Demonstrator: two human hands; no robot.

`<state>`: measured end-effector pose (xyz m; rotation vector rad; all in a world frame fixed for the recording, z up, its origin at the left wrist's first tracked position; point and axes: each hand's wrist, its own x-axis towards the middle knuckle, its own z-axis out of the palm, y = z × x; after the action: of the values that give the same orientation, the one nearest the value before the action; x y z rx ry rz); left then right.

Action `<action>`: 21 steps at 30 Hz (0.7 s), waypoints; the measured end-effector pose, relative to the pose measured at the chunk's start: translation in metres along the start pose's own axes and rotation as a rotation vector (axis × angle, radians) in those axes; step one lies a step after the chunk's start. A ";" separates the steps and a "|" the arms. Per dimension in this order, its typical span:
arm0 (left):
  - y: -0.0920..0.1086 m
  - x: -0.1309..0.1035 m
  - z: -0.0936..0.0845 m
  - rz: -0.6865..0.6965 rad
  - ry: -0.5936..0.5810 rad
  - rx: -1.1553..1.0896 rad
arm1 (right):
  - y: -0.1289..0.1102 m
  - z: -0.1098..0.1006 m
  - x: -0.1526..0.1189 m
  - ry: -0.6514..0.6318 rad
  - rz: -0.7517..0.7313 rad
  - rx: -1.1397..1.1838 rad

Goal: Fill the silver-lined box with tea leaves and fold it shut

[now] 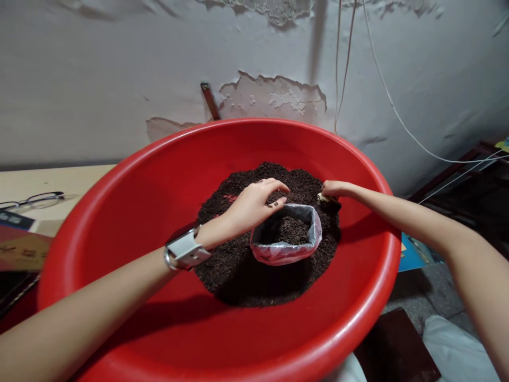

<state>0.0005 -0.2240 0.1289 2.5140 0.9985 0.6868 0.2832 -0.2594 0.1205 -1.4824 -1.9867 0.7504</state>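
A large red plastic basin (131, 228) holds a heap of loose dark shreds that look like dry tea leaves (238, 265). On the heap stands a clear plastic bag (285, 253) with a silvery inner side, its mouth spread into a box shape. More of the dark shreds lie inside it. My left hand (254, 204) hovers at the bag's left rear rim, thumb and fingers apart, nothing between them. To the right of the bag, my right hand (334, 189) is closed on a scoop-like tool (324, 198) with a pale part; most of it is hidden by hand and leaves.
Eyeglasses (34, 198) lie on a pale tabletop (59, 180) at left, near a printed box (24, 249). Behind the basin is a peeling wall (119, 69) with hanging cables (382, 79). A dark brown stool-like surface (397, 345) shows at lower right.
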 end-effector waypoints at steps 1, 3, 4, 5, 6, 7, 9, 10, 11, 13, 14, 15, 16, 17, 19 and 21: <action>-0.001 0.001 -0.001 -0.035 0.037 -0.040 | 0.000 -0.001 0.007 -0.010 0.026 0.018; -0.004 0.003 -0.001 -0.130 0.107 -0.144 | 0.002 -0.004 0.028 -0.007 0.092 0.029; -0.005 0.004 -0.001 -0.183 0.140 -0.209 | 0.003 -0.005 0.041 0.011 0.121 0.024; -0.005 0.005 0.000 -0.238 0.173 -0.293 | 0.004 -0.007 0.054 0.030 0.150 0.018; -0.006 0.006 0.000 -0.294 0.206 -0.405 | 0.005 -0.008 0.066 0.048 0.184 0.015; -0.006 0.007 0.000 -0.355 0.237 -0.544 | 0.004 -0.009 0.078 0.067 0.220 0.014; -0.007 0.008 -0.001 -0.496 0.278 -0.874 | -0.001 -0.011 0.097 0.103 0.285 0.017; -0.007 0.009 -0.001 -0.570 0.283 -1.033 | -0.005 -0.012 0.104 0.124 0.306 0.027; -0.006 0.009 -0.002 -0.638 0.277 -1.165 | -0.011 -0.014 0.109 0.150 0.312 0.051; -0.003 0.008 -0.002 -0.737 0.242 -1.337 | -0.025 -0.016 0.116 0.193 0.263 0.126; -0.001 0.007 -0.002 -0.763 0.219 -1.392 | -0.033 -0.017 0.117 0.203 0.212 0.167; 0.001 0.006 -0.001 -0.777 0.192 -1.439 | -0.041 -0.018 0.118 0.203 0.151 0.199; 0.003 0.006 0.001 -0.780 0.162 -1.482 | -0.050 -0.017 0.118 0.198 0.086 0.215; 0.005 0.005 0.002 -0.771 0.132 -1.520 | -0.058 -0.016 0.118 0.201 0.026 0.206; 0.008 0.003 0.006 -0.746 0.090 -1.570 | -0.074 -0.011 0.115 0.260 -0.078 0.140; 0.009 0.002 0.009 -0.745 0.082 -1.570 | -0.088 -0.002 0.109 0.353 -0.181 0.029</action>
<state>0.0113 -0.2304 0.1265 0.7056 0.7679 0.8054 0.2001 -0.1748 0.1952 -1.2944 -1.8001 0.4062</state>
